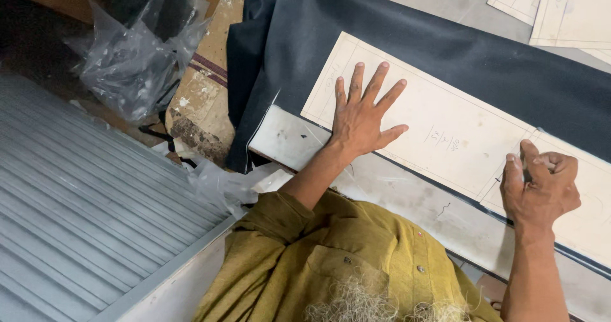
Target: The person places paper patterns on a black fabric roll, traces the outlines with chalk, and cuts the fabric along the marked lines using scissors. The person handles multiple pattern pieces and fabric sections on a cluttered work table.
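Observation:
A long cream card pattern (458, 131) with pencil lines lies on dark navy cloth (407, 35), which is spread over a white table (286, 140). My left hand (363, 118) presses flat on the pattern's left part, fingers spread. My right hand (541, 188) rests at the pattern's near edge on the right. Its thumb and fingers are pinched together on a small marking piece that is mostly hidden by the fingers. Below my arms is my olive-yellow shirt (344, 258).
More cream pattern pieces (566, 10) lie at the far right on a grey surface. Crumpled clear plastic bags (137, 48) and a worn cardboard sheet (203, 93) sit to the left. A ribbed grey metal shutter (76, 220) fills the lower left.

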